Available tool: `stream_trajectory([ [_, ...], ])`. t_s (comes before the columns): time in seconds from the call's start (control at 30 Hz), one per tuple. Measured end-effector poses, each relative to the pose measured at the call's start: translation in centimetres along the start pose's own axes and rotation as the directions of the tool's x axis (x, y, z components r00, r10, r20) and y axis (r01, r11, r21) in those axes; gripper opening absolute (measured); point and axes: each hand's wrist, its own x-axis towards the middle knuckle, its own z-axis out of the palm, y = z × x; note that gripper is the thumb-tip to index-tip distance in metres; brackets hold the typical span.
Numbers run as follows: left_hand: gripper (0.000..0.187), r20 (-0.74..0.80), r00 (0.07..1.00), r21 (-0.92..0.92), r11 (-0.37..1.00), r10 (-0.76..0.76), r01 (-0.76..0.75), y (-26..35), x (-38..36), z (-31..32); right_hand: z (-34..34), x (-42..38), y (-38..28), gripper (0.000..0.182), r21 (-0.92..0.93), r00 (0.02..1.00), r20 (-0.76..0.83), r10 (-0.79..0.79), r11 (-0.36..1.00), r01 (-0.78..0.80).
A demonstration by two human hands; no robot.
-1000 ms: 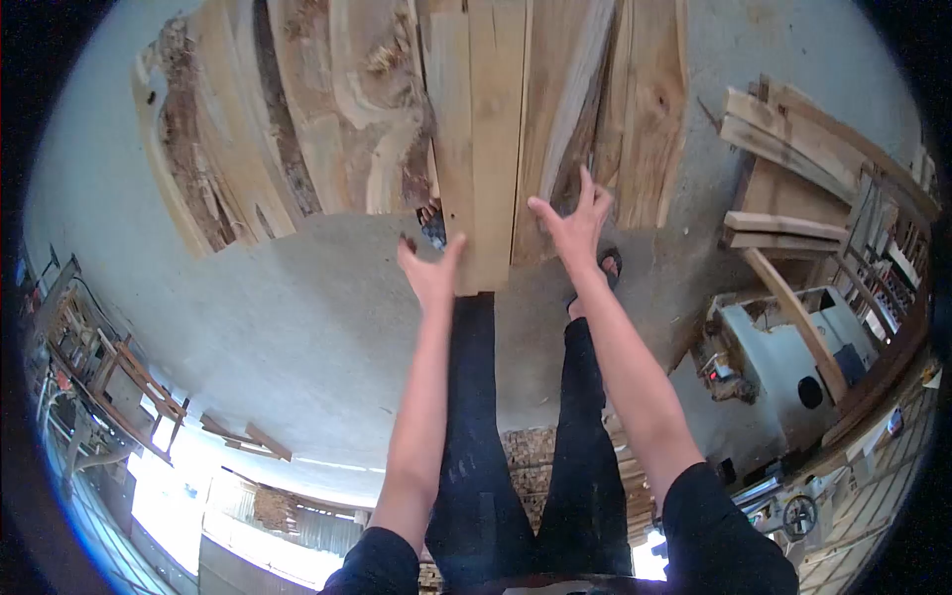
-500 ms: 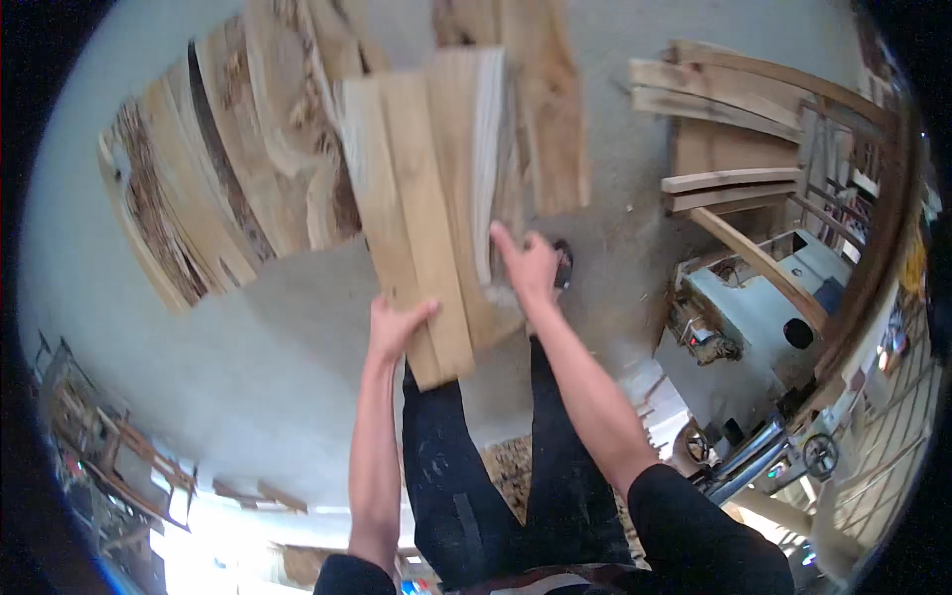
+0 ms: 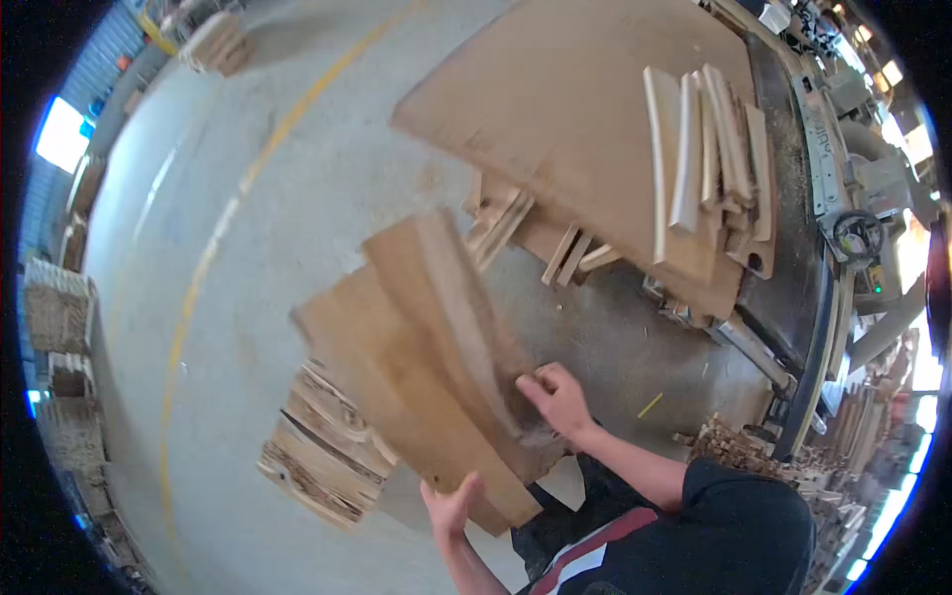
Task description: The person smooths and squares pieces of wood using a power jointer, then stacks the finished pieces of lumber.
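Observation:
Several long wooden boards (image 3: 397,347) lie together as a bundle between my two hands, held up in front of my body. My left hand (image 3: 453,504) grips the near left edge, thumb on top of a board and fingers out of sight underneath. On the right side, my right hand (image 3: 558,399) is closed round the bundle's edge near a greyish board. The boards are fanned a little at their far ends. Beyond them on the floor lie rough-edged planks (image 3: 327,446), partly covered by the bundle.
A large brown panel (image 3: 575,109) stands as a tabletop ahead, with several narrow wood strips (image 3: 709,159) on its right. A machine with a handwheel (image 3: 855,236) is at far right. Wood offcuts (image 3: 734,441) are heaped at lower right. A yellow line (image 3: 233,208) crosses the floor.
My body and view have turned, bringing the brown panel and machine into sight ahead. The boards have come up off the floor planks, still in both hands.

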Motion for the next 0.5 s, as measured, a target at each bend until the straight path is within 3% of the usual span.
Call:
stream_trajectory([
  [0.07, 0.059, 0.182, 0.961, 0.036, 0.975, 0.208, -0.217, 5.6, 0.9, 6.5, -6.5, 0.8, -2.1, 0.049, 0.153, 0.958, -0.288, 0.017, 0.988, 0.028],
  [0.1, 0.055, 0.272, 0.936, 0.079, 0.964, 0.225, -0.254, 7.7, 1.9, 9.5, -9.8, 1.6, -2.8, 0.049, 0.159, 0.939, -0.344, 0.019, 0.987, 0.038],
  [0.17, 0.055, 0.479, 0.857, 0.136, 0.948, 0.190, -0.286, 12.1, 4.3, 16.3, -16.8, 3.6, -3.8, 0.049, 0.152, 0.898, -0.437, 0.046, 0.988, 0.024],
  [0.23, 0.056, 0.575, 0.809, 0.204, 0.937, 0.119, -0.283, 14.4, 7.6, 24.0, -23.6, 5.3, -5.5, 0.049, 0.139, 0.868, -0.494, 0.046, 0.990, 0.027],
  [0.3, 0.063, 0.612, 0.726, 0.135, 0.864, 0.312, -0.485, 14.8, 10.2, 32.5, -28.7, 5.8, -7.4, 0.049, -0.007, 0.723, -0.678, -0.131, 0.985, 0.173],
  [0.33, 0.063, 0.636, 0.699, 0.121, 0.852, 0.327, -0.509, 13.6, 11.2, 35.9, -30.3, 6.1, -7.1, 0.049, -0.066, 0.627, -0.759, -0.178, 0.978, 0.197],
  [0.37, 0.065, 0.495, 0.648, 0.394, 0.515, 0.579, -0.761, 12.2, 12.2, 39.4, -31.9, 5.6, -7.2, 0.049, -0.078, 0.596, -0.780, -0.190, 0.975, 0.209],
  [0.4, 0.068, 0.400, 0.451, 0.648, 0.102, 0.798, -0.755, 11.4, 13.0, 43.1, -33.6, 5.1, -7.3, 0.048, -0.149, 0.538, -0.802, -0.259, 0.960, 0.239],
  [0.43, 0.068, 0.403, 0.437, 0.621, 0.111, 0.804, -0.776, 11.2, 13.1, 45.6, -34.9, 4.2, -7.4, 0.046, -0.226, 0.489, -0.809, -0.327, 0.940, 0.255],
  [0.47, 0.061, 0.588, 0.379, 0.597, -0.068, 0.714, -0.799, 10.6, 13.5, 46.7, -35.3, 3.2, -7.5, 0.039, -0.106, 0.503, -0.824, -0.263, 0.942, 0.318],
  [0.5, 0.055, 0.717, 0.487, 0.385, 0.298, 0.499, -0.873, 10.0, 14.4, 47.8, -35.8, 2.1, -7.2, 0.039, -0.127, 0.512, -0.812, -0.280, 0.941, 0.313],
])
